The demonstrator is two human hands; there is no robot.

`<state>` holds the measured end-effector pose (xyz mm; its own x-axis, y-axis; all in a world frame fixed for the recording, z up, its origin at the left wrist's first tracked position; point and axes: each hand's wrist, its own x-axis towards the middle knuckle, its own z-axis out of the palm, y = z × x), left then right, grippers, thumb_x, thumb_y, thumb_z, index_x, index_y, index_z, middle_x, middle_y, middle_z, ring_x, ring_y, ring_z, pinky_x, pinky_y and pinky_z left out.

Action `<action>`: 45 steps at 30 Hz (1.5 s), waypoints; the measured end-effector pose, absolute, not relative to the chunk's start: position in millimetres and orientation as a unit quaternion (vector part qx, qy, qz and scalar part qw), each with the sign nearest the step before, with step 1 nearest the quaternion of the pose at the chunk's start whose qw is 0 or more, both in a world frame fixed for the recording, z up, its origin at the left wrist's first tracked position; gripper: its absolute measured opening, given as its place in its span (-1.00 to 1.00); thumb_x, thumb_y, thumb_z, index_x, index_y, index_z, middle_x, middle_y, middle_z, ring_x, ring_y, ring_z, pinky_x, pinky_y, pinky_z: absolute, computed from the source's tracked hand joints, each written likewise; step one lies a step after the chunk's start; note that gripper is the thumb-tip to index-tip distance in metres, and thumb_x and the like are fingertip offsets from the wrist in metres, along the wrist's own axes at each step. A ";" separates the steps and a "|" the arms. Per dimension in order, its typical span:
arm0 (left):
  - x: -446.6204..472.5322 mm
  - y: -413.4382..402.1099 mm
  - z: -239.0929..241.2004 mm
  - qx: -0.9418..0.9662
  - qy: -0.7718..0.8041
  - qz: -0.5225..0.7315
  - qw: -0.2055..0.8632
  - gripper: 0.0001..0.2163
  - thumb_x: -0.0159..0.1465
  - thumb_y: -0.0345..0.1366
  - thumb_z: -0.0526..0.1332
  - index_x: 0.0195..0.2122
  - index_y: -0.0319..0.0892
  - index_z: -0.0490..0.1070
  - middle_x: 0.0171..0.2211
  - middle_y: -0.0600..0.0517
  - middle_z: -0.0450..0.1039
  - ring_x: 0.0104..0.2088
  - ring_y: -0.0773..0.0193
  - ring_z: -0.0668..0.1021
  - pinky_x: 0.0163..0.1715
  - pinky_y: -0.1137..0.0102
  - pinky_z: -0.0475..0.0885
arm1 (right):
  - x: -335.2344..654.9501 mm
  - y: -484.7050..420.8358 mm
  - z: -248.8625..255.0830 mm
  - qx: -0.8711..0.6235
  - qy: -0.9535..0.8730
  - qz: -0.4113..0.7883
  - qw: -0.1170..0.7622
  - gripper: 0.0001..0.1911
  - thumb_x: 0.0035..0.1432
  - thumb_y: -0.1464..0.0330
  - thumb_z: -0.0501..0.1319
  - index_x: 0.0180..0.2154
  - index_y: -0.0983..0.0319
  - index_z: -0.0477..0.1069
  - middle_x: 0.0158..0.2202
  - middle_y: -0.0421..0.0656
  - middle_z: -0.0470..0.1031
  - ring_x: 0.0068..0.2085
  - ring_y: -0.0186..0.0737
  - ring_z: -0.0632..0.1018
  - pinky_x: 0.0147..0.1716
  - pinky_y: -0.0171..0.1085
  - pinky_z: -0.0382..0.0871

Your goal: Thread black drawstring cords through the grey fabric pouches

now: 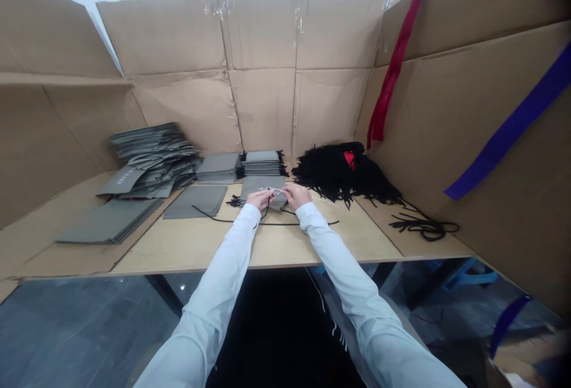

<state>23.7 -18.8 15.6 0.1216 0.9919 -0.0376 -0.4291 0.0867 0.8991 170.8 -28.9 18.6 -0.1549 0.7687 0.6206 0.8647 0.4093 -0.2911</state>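
My left hand (260, 199) is closed in a pinch, with a black cord (266, 212) running down from its fingertips. Close beside it, my right hand (298, 196) is also pinched. A thin white line shows between the two hands, too small to name. Both hands are over a flat grey fabric bag (263, 183) with white lettering, its lower part hidden by them. Another loose black cord (294, 224) lies across the table in front of the hands. Black cord ends (235, 201) stick out at the left of the bag.
Behind the hands stands a stack of corded grey bags (262, 163). Plain grey pieces (217, 168) and a tall, untidy grey pile (156, 153) stand leftward. A heap of black cords (330, 171) lies right. Cardboard walls (263, 37) enclose the table (178, 251); a red ribbon (397, 60) hangs right.
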 end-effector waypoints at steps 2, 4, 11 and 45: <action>24.3 -18.6 15.2 0.389 0.367 0.558 0.635 -0.89 -0.17 -0.47 0.30 -0.58 -0.38 0.41 -0.64 -0.01 0.38 -0.59 0.44 0.42 -0.45 0.50 0.36 | 169.7 -29.0 18.2 -0.526 -0.761 -0.059 0.375 -0.79 0.03 0.29 0.03 -0.40 0.18 0.41 -0.37 -0.18 0.45 -0.32 -0.31 0.41 -0.34 -0.38 0.20; 25.2 -18.9 15.3 0.388 0.371 0.561 0.630 -0.90 -0.17 -0.47 0.30 -0.60 -0.37 0.41 -0.65 -0.01 0.38 -0.60 0.45 0.42 -0.47 0.51 0.35 | 168.0 -30.3 18.4 -0.506 -0.765 -0.045 0.396 -0.80 0.01 0.29 0.04 -0.39 0.20 0.40 -0.40 -0.18 0.44 -0.37 -0.33 0.41 -0.37 -0.39 0.21; 29.1 -20.1 12.0 0.367 0.362 0.574 0.636 -0.81 -0.26 -0.41 0.34 -0.58 -0.35 0.44 -0.63 0.01 0.39 -0.60 0.47 0.40 -0.51 0.52 0.32 | 156.7 -37.1 16.9 -0.449 -0.771 0.023 0.451 -0.66 -0.14 0.19 0.14 -0.29 0.24 0.30 -0.44 -0.22 0.41 -0.57 -0.43 0.34 -0.50 -0.42 0.21; 4.7 -17.9 20.6 0.466 0.665 0.565 0.145 -0.62 -0.09 -0.14 0.22 -0.29 -0.28 0.32 -0.27 -0.18 0.33 -0.13 0.04 0.32 -0.14 0.21 0.16 | 182.7 -25.0 22.0 -0.646 -0.617 0.024 0.449 -0.80 -0.09 0.26 0.13 -0.40 0.17 0.46 -0.45 -0.17 0.49 -0.40 -0.28 0.47 -0.40 -0.37 0.26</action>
